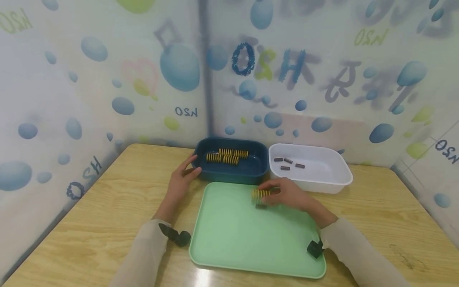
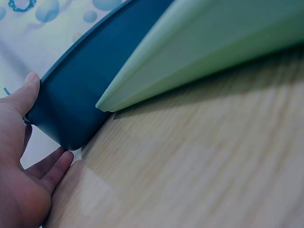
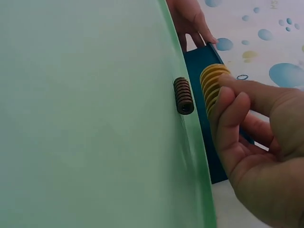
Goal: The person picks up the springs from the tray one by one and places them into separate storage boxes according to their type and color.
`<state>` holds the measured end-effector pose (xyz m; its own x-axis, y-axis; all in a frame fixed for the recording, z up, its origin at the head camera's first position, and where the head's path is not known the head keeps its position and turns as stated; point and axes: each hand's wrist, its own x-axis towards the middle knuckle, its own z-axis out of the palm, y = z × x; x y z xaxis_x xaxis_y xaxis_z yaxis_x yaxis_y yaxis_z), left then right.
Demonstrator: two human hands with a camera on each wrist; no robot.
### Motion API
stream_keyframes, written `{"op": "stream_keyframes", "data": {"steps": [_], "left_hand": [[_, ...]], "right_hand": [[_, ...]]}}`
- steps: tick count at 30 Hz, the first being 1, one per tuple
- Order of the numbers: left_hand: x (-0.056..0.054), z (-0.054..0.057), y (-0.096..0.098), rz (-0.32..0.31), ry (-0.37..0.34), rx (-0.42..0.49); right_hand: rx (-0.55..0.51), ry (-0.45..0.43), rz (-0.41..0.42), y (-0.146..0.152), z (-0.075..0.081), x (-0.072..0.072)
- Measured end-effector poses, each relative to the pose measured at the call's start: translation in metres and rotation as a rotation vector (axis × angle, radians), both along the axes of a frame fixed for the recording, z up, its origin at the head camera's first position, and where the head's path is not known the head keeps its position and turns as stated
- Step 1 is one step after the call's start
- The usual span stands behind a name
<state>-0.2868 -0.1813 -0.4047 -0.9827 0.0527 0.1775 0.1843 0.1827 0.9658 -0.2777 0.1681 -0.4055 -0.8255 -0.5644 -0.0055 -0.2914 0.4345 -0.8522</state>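
Note:
My right hand (image 1: pixel 288 194) pinches a yellow coil spring (image 3: pixel 211 84) between thumb and fingers, raised over the far edge of the green tray (image 1: pixel 247 239). Just below it, a small dark brown spring (image 3: pixel 183 96) lies on the tray near that edge. At the left end of the dark blue bin (image 1: pixel 233 177), my left hand (image 1: pixel 179 180) rests its thumb and fairly straight fingers against the rim and wall. Several yellow springs (image 1: pixel 231 160) lie inside this bin.
Right of the blue bin stands a white bin (image 1: pixel 326 167) holding several small dark springs (image 1: pixel 288 160). Both bins stand behind the tray on a wooden table (image 1: pixel 100 223). A patterned wall covering (image 1: pixel 222 103) rises behind them and at both sides.

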Motion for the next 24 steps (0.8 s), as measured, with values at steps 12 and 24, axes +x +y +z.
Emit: {"op": "stream_keyframes", "data": {"steps": [12, 24], "left_hand": [[-0.012, -0.017, -0.005, 0.006, 0.015, 0.010], [-0.018, -0.028, -0.007, 0.020, 0.048, -0.003]], "right_hand": [[-0.019, -0.008, 0.010, -0.002, 0.028, -0.005], [-0.021, -0.024, -0.011, -0.006, 0.049, -0.026]]}}
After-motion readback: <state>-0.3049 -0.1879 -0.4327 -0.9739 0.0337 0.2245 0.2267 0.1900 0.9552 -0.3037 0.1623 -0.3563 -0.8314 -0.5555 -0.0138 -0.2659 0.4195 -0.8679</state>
